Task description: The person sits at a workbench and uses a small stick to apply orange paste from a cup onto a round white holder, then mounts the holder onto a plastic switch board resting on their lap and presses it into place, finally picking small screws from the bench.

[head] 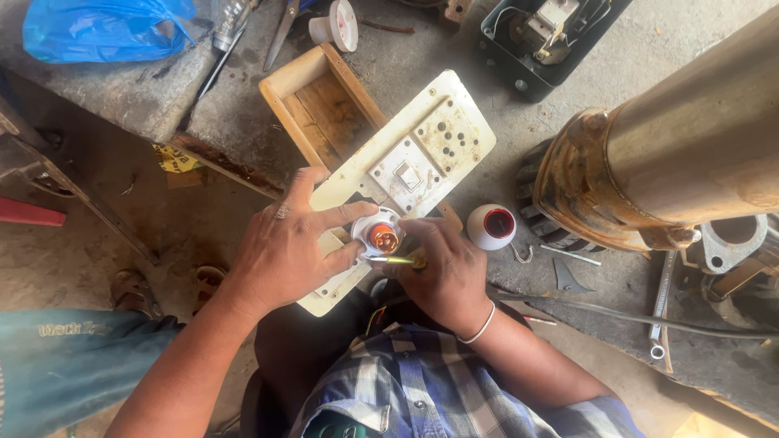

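The left hand (284, 243) lay across a cream switch board (406, 162), thumb and forefinger pinching a white lamp holder base (380, 235) whose copper-coloured centre faced up. The right hand (442, 272) was closed in a pinch around a slim yellow-handled screwdriver (398, 260), its tip entering the holder from the side. The board rested partly on an open wooden box (324, 109) and partly over the person's lap, above the concrete floor (243, 211).

Risks noted: the board was propped rather than clamped, so pressure from the screwdriver could probably tip or slide it. The tip worked close to the left thumb; a slip from the screw head would likely drive it into that finger. The holder was steadied by two fingertips only and could rotate, stripping the screw. A loose white holder cap (492, 226) stood beside the right hand, near a rusty cylindrical pump body (682, 154), and could be knocked away. Whether any wire was live could not be told.
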Demonstrator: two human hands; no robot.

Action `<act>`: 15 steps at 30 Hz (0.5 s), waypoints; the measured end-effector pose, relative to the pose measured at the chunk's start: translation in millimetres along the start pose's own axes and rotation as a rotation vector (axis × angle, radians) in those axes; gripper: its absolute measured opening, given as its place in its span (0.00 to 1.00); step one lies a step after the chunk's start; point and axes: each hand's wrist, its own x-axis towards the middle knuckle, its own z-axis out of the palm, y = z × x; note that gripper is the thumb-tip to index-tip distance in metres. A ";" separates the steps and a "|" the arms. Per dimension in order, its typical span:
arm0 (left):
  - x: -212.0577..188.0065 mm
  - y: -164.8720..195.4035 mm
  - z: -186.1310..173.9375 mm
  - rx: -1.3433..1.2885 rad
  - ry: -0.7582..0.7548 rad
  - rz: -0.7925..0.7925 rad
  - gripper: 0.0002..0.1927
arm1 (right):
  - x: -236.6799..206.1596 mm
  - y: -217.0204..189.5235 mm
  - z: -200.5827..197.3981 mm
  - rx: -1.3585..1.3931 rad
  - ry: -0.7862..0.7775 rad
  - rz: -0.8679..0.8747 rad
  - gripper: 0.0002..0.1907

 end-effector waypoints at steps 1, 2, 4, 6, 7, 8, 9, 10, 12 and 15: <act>0.3 -0.1 -0.3 0.003 -0.006 -0.002 0.25 | -2.1 1.0 0.4 0.004 -0.016 0.010 0.29; 0.3 0.2 -0.5 0.007 -0.009 -0.004 0.24 | -4.4 2.0 0.7 0.007 -0.030 0.017 0.29; 0.2 0.9 -0.9 0.005 -0.009 -0.001 0.24 | -7.2 5.1 1.8 0.030 -0.037 0.013 0.28; 0.7 1.4 -1.2 0.004 -0.014 -0.002 0.23 | -8.8 7.7 3.8 0.073 -0.022 -0.003 0.28; 1.1 1.3 -1.2 0.006 -0.018 -0.004 0.23 | -9.0 8.6 4.9 0.068 -0.014 -0.007 0.27; 1.3 1.3 -1.1 0.007 -0.025 -0.006 0.23 | -9.0 9.3 5.6 0.065 -0.008 -0.009 0.27; 1.7 0.8 -0.9 0.012 -0.025 0.002 0.23 | -8.5 9.7 6.3 0.062 -0.002 -0.013 0.26; 2.0 0.5 -0.4 0.016 -0.023 0.008 0.23 | -7.9 10.1 6.3 0.060 0.010 -0.012 0.26; 0.3 0.1 0.9 0.011 -0.024 0.008 0.23 | -6.7 10.1 5.2 0.065 0.021 -0.018 0.25; 0.9 -2.0 2.6 -0.003 -0.031 0.003 0.23 | -4.6 8.7 2.4 0.083 -0.004 -0.009 0.25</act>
